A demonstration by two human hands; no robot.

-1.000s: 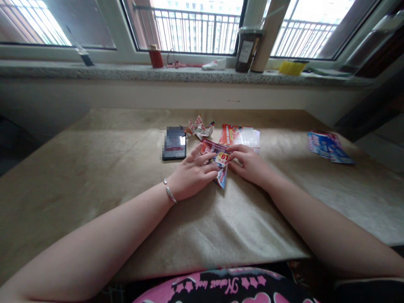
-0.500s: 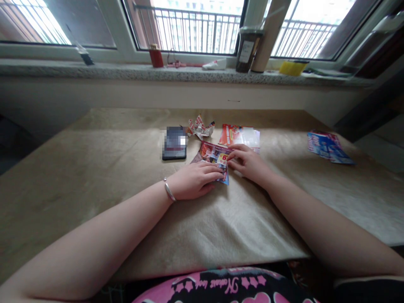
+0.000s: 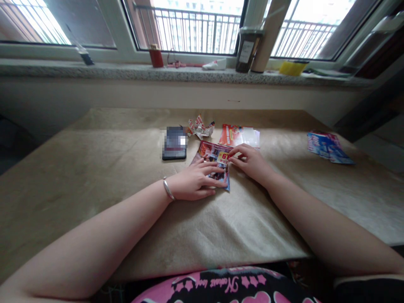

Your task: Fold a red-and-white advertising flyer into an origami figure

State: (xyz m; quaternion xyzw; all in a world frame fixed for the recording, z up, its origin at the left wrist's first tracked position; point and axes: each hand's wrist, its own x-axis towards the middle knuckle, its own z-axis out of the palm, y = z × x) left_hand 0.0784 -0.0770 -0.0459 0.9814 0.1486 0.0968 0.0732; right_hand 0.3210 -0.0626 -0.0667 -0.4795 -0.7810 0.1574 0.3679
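A colourful printed leaflet, red at the top with a yellow patch bearing large red figures, lies flat on the table. My left hand rests on its lower left part, palm down and fingers spread, hiding some of the print. At the leaflet's right edge is my right hand, its thumb and forefinger pinched together on that edge and the other fingers curled. Just behind the right hand lie orange and white printed cards, partly overlapping.
A dark phone, partly pixelated, lies left of the leaflet. Beside it sits a crumpled wrapper. Several blue printed packets are fanned out at the right. On the windowsill stand a red container, a dark jar and a yellow object.
My left hand's fingers have spread wider over the leaflet. The leaflet lies flatter, with more of its yellow patch and lower right corner showing. My right hand stays at the edge.
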